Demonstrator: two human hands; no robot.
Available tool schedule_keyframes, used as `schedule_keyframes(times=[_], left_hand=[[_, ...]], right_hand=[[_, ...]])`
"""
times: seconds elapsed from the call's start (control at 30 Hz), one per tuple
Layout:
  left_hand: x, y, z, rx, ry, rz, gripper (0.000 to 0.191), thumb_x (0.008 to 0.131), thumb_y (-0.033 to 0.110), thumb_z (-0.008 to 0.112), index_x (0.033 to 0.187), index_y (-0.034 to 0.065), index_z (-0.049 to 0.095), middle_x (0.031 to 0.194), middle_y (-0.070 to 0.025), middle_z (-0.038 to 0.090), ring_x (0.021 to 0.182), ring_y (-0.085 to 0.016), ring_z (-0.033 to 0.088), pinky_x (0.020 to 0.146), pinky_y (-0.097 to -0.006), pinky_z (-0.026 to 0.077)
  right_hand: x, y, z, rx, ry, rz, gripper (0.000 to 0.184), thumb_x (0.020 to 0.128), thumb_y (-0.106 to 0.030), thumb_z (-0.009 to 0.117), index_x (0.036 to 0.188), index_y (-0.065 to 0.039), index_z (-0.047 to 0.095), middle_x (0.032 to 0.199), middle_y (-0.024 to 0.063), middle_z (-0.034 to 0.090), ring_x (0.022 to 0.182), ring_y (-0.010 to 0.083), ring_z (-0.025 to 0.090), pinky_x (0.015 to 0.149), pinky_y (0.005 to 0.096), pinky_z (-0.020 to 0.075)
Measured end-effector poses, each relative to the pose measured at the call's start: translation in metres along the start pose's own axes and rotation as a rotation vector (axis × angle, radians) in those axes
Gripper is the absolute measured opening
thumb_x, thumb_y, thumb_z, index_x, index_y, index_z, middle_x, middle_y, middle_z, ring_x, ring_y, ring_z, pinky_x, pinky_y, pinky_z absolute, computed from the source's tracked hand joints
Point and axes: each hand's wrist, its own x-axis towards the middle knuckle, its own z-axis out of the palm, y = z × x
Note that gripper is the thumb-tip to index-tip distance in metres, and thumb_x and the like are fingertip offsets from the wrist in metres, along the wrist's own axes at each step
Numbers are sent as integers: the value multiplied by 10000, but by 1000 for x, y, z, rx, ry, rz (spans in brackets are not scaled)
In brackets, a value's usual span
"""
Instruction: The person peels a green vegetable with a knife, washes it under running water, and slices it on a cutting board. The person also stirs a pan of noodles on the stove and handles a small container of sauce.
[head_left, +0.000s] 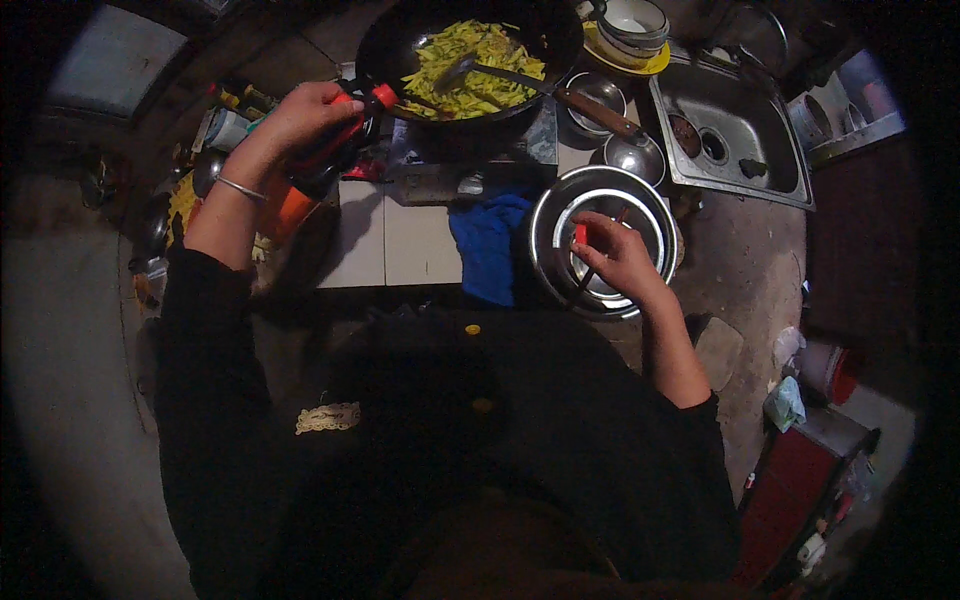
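My left hand (311, 116) is closed around a dark plastic bottle (326, 161) with a red label and red neck. The bottle leans with its neck by the left rim of a black wok (379, 45). Shredded green vegetables (487, 60), perhaps squash, lie in the wok. A metal turner (517, 77) with a wooden handle rests on them, its handle over the right rim. Between thumb and fingers, my right hand (619, 255) pinches a small red cap (580, 234). Under that hand is a stainless steel basin (541, 255) with what look like chopsticks (583, 280) across it.
A blue cloth (487, 244) hangs over the tiled counter edge (420, 259). Metal bowls (634, 157) stand right of the stove, near a steel sink (750, 120). Stacked bowls (634, 26) sit on a yellow plate (652, 61). Several containers (225, 131) crowd the left side.
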Motion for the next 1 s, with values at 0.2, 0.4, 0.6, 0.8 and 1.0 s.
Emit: schedule_keyframes(times=[0.2, 0.4, 0.6, 0.8, 1.0], left_hand=[[3, -8, 0, -225, 85, 38, 290, 808, 318, 647, 822, 31, 610, 684, -2, 561, 611, -86, 488, 544, -250, 401], [-17, -30, 19, -664, 274, 54, 212, 855, 271, 605, 868, 61, 580, 654, 34, 493, 564, -55, 430, 496, -209, 340], [-52, -87, 66, -1227, 353, 248, 92, 890, 149, 537, 915, 60, 526, 741, 11, 494, 603, -77, 428, 562, -221, 382], [-56, -140, 115, -1446, 497, 210, 52, 864, 85, 550, 890, 47, 526, 755, -1, 494, 674, -98, 441, 689, -253, 396], [-57, -186, 151, -1438, 532, 164, 71, 875, 124, 557, 862, 59, 531, 737, 6, 481, 681, -102, 439, 706, -250, 379]], right_hand=[[-2, 14, 7, 31, 67, -66, 366, 780, -113, 668, 1128, -60, 564, 857, 105, 627, 741, 154, 610, 674, 287, 491], [0, 25, 8, 404, 29, -31, 259, 821, -30, 567, 1069, -41, 492, 990, 75, 548, 868, 141, 556, 766, 282, 474], [20, -10, -36, 355, 550, -292, 116, 854, -20, 539, 965, -30, 509, 861, 52, 546, 727, 110, 527, 647, 234, 442], [77, -43, -73, -505, 590, -571, 421, 716, 84, 511, 1114, -49, 546, 1000, 162, 580, 926, 352, 561, 806, 369, 457], [99, -51, -64, -1053, 308, -248, 309, 812, -314, 590, 1037, -103, 606, 838, 122, 613, 803, 306, 588, 688, 406, 480]])
